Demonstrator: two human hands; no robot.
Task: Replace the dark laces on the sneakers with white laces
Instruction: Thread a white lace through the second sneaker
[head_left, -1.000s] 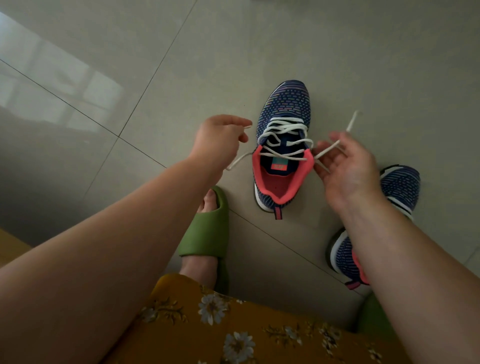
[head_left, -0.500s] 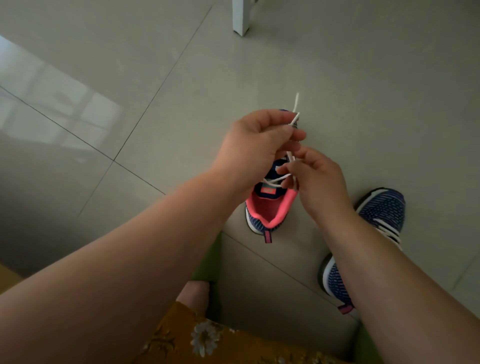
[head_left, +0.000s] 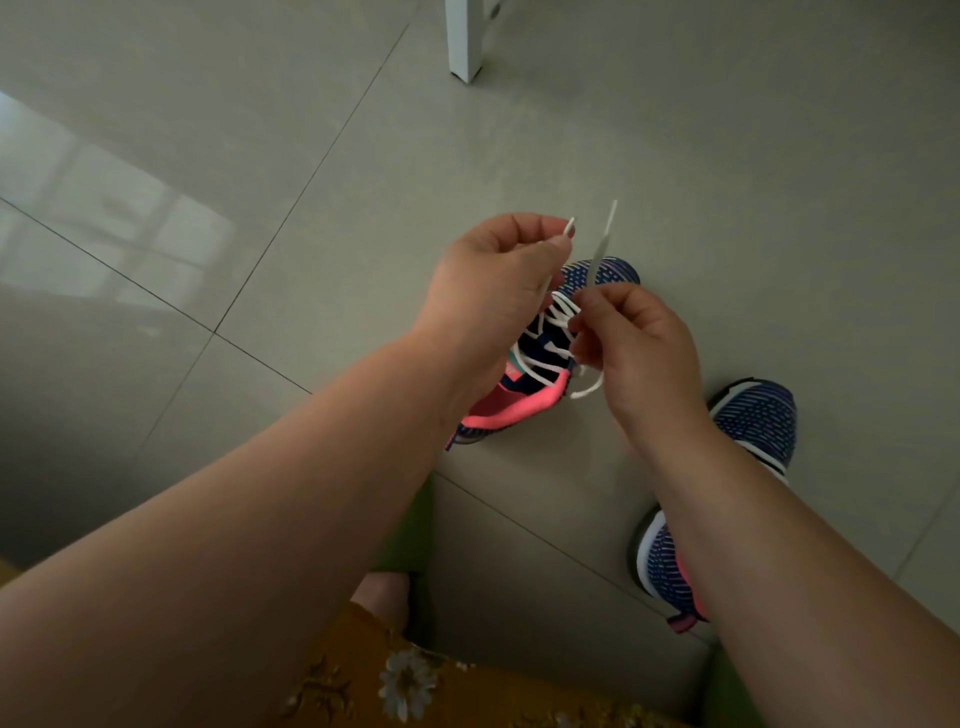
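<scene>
White lace (head_left: 558, 317) now criss-crosses the near sneaker (head_left: 524, 374) on the tiled floor (head_left: 260, 156); a second ago we held its two ends wide apart, and now we have brought them together above the shoe. Our left hand (head_left: 498, 291) pinches one end, our right hand (head_left: 631, 343) the other, fingers curled; lacing looks finished here, so tying seems next; the second sneaker (head_left: 748, 431) waits beside, its laces hidden.

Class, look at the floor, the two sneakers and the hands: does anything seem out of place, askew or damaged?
Nothing looks damaged or spilled. The lacing on the near sneaker is loose and uneven, but both hands, left and right, are pinching the white lace ends mid-job. The other sneaker lies angled, partly hidden by the right arm.
</scene>
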